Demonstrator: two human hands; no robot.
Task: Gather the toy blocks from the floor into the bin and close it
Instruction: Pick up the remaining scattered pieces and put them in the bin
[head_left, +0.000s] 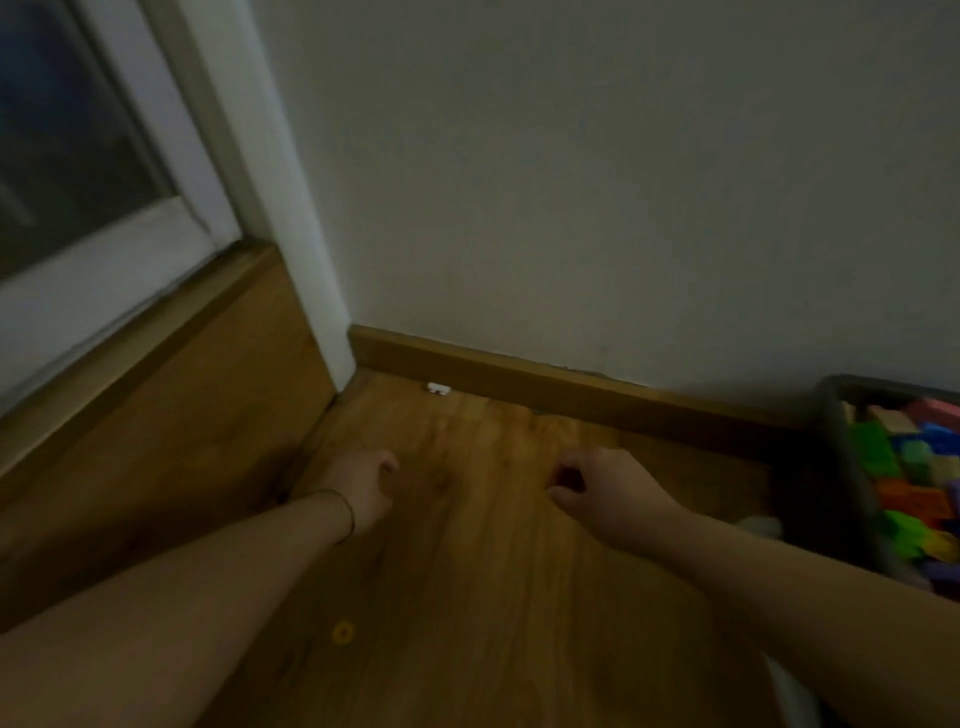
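A dark bin (852, 457) stands at the right edge, full of colourful toy blocks (914, 493), with no lid on it in view. My left hand (363, 488) hovers over the wooden floor at centre left, fingers loosely curled, holding nothing. My right hand (597, 488) is over the floor left of the bin, fingers curled with nothing seen in them. A small yellow ring-shaped piece (343, 632) lies on the floor between my forearms. A small white piece (438, 388) lies against the baseboard.
A wooden baseboard (519, 374) runs along the white wall behind the hands. A white-framed glass door (104, 234) with a wooden sill stands to the left. Something pale (761, 525) lies beside the bin's near corner.
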